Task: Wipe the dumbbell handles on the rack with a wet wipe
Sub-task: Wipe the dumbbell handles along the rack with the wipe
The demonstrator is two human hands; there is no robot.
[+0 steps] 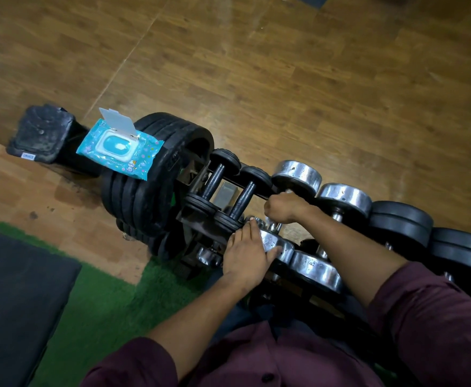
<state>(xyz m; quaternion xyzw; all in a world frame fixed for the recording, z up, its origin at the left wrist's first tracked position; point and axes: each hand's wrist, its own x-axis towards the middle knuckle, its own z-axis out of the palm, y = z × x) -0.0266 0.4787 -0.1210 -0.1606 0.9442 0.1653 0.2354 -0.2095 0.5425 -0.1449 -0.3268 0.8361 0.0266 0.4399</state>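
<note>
Landmark: the stack of black weight plates (156,174) standing on edge at the left end of the rack (194,219).
Wipe pack: a blue wet-wipe pack (118,145) lies on top of the plates, its white flip lid (117,118) raised and the opening uncovered; the wipes inside cannot be made out.
Black dumbbells: two small black dumbbells (214,181) sit just right of the plates, their long axes running from the near rail up toward the far rail, tilted slightly to the right.
Left hand: the left hand (249,251) rests with straight, relaxed fingers on the near chrome head of the chrome dumbbell (295,174), right of the black pair.
Chrome dumbbell: third along from the plates, shiny and speckled with droplets or marks; its axis lies parallel to the black pair.
Right hand: the right hand (283,206) is curled round that dumbbell's handle; a scrap of white shows at the knuckles, but a wipe cannot be confirmed.
Further right: another chrome dumbbell (343,198), then larger black ones (401,219), all lying the same way.
</note>
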